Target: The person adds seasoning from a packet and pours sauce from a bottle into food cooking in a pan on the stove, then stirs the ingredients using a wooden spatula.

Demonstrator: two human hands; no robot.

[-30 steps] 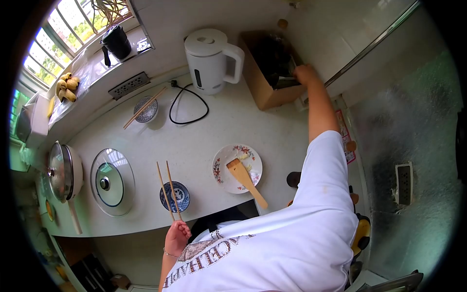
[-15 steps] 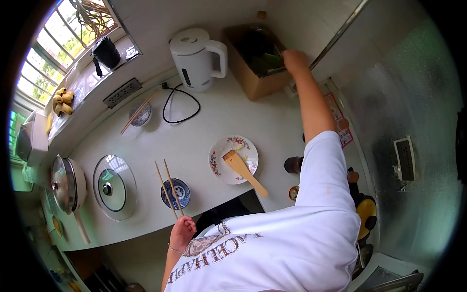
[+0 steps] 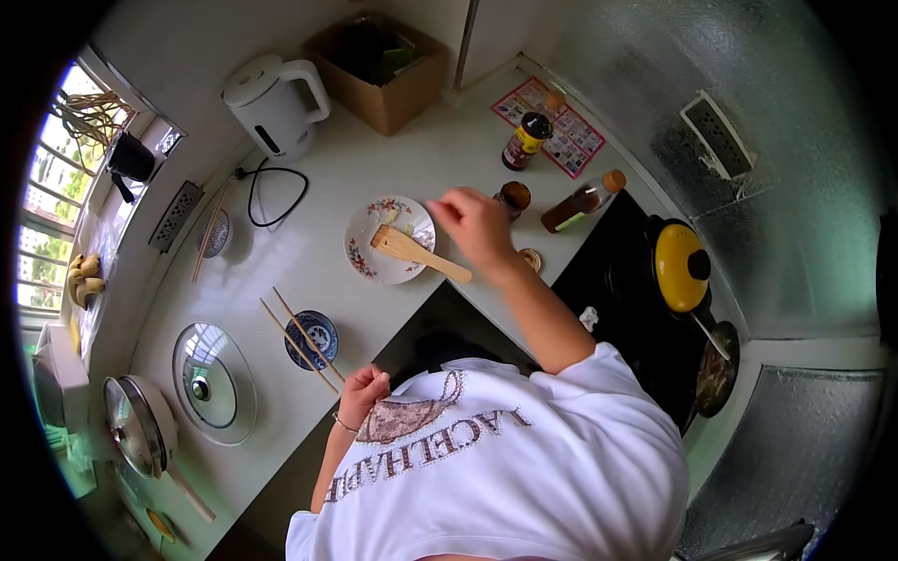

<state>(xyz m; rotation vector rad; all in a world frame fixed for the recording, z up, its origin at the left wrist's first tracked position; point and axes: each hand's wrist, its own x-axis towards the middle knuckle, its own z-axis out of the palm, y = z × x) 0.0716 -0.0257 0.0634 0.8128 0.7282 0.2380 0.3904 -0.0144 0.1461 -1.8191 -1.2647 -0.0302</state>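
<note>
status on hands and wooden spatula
Left hand curled; right hand raised beside round white floral plate. Wooden spatula on plate, handle over rim. Nothing covering it.

I see a white kettle (image 3: 271,117) near an open cardboard box (image 3: 404,101), black cord (image 3: 305,192) looped on the counter. Grey patterned bowl (image 3: 219,236) by the wall socket strip (image 3: 174,217), a chopstick pair (image 3: 199,260) across it. On my left: glass lid (image 3: 229,407) lying flat, lidded pan (image 3: 155,411); bananas (image 3: 85,280) and black pitcher (image 3: 132,157) along the window ledge. On my right: printed sheet (image 3: 580,140), black-capped jar (image 3: 524,146), stoppered bottle (image 3: 572,209), black stovetop (image 3: 599,280), yellow lid (image 3: 675,269), dark frying pan (image 3: 718,379).
</note>
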